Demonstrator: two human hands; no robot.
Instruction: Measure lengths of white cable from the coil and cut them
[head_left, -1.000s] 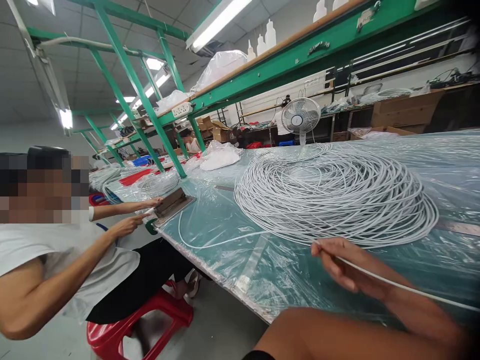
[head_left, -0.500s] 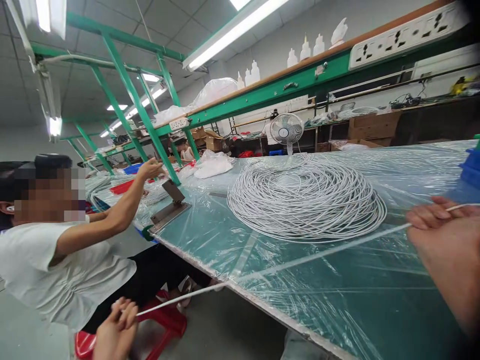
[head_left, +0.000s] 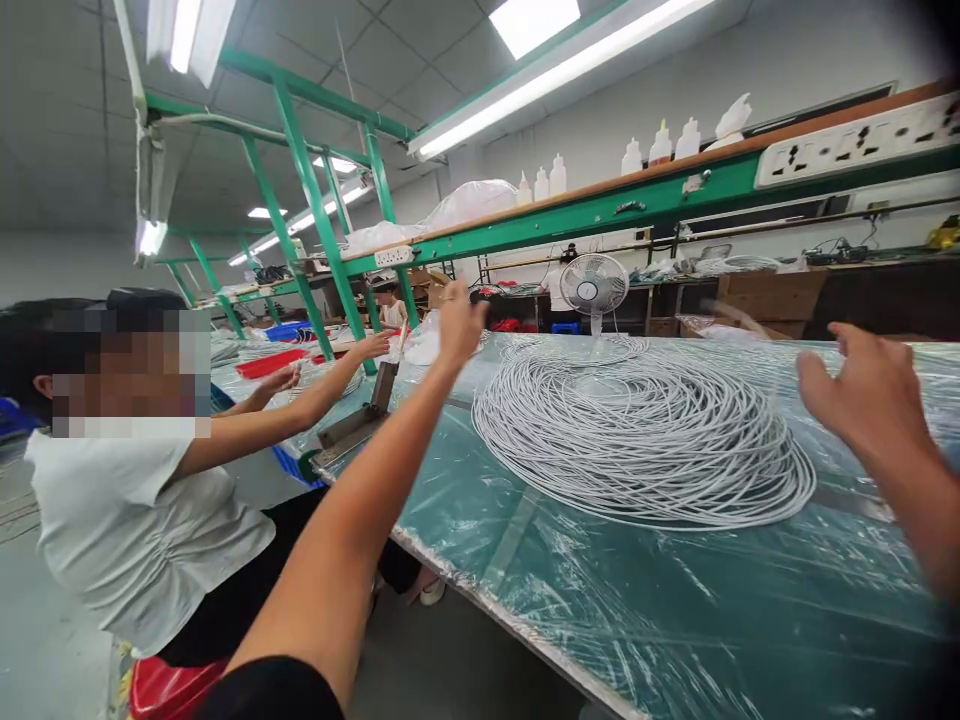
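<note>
A wide coil of thin white cable lies on the table, its many loops loosely stacked. My left hand is raised past the coil's left side, fingers curled. Anything inside that hand is too small or blurred to name. Right of the coil, my right hand hovers above the table with thumb and fingers apart. A smeared pale strand shows in the air between the coil's far right and this hand; I cannot tell whether it touches the hand.
Clear plastic film covers the green table. To the left sits a co-worker, arms stretched toward a metal fixture at the table's edge. A green shelf with bottles and sockets runs above. A fan stands behind.
The cable stretched between my hands no longer spans them. My left hand has swung up and right from below the table edge. My right hand has risen slightly and its fingers have spread.
</note>
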